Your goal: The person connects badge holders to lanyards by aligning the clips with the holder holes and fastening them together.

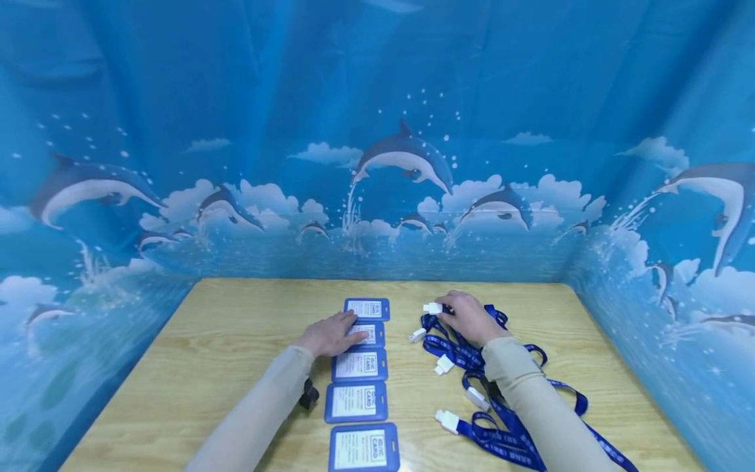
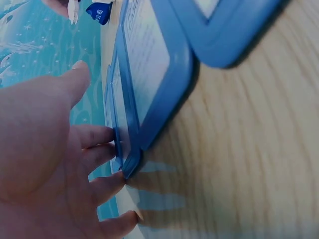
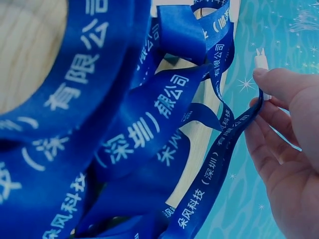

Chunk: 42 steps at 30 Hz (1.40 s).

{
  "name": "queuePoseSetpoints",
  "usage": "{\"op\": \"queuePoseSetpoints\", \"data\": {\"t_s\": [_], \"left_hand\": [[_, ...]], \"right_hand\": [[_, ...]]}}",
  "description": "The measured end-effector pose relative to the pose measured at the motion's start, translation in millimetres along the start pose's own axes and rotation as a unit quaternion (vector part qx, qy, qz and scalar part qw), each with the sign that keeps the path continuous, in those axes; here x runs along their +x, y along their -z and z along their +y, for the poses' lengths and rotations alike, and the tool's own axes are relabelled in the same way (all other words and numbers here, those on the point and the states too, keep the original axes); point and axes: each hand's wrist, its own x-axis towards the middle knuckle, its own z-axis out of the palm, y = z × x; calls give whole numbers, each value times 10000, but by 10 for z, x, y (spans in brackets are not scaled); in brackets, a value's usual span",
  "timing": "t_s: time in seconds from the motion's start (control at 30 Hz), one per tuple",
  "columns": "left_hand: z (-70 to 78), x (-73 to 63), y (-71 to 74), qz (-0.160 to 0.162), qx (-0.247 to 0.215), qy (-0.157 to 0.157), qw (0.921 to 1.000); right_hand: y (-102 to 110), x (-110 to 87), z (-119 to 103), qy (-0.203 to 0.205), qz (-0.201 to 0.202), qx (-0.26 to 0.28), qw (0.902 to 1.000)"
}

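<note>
Blue ID badge holders with white cards lie in a column; the farthest holder point(image 1: 373, 310) and the second holder point(image 1: 378, 335) are by my left hand point(image 1: 330, 334). In the head view its fingertips overlap the farthest holder's left edge, and its thumb lies over the second. The left wrist view has these fingers point(image 2: 107, 185) spread, tips right at a holder's edge. My right hand point(image 1: 468, 318) pinches the white plastic clip point(image 3: 261, 62) of a blue printed lanyard point(image 3: 214, 159) between thumb and fingers. Its strap hangs down from the pinch towards the other lanyards.
Several more blue lanyards point(image 1: 513, 429) with white clips lie tangled under my right forearm. Nearer holders point(image 1: 393, 452) continue the column towards me. A black object point(image 1: 309, 395) shows beside my left forearm. A blue dolphin-print curtain point(image 1: 377, 255) borders the wooden table point(image 1: 236, 314).
</note>
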Motion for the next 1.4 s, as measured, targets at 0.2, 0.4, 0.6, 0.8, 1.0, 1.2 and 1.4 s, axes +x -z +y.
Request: {"op": "queuePoseSetpoints", "data": {"t_s": [0.2,0.4,0.6,0.8,1.0,1.2,1.4], "left_hand": [[-13,1,2,-49,-45,-20,10000],[4,16,-17,-117,-5,35,9999],[17,22,-15,-151,-46,95,9998],[20,29,-9,-230,4,88,9997],[28,28,-6,-280,146,56,9995],[30,27,-14,-267,372,26,9989],[24,19,-15,-295,501,22,9983]], "right_hand": [[-25,37,14,72,-9,-10,10000],[-56,48,29,128,16,-30,9999],[-104,81,23,265,80,-79,9996],[-123,129,-2,288,92,-67,9995],[-147,160,-11,346,53,-64,9994],[-162,161,-16,392,23,-21,9992],[-163,193,-31,313,6,14,9995]]}}
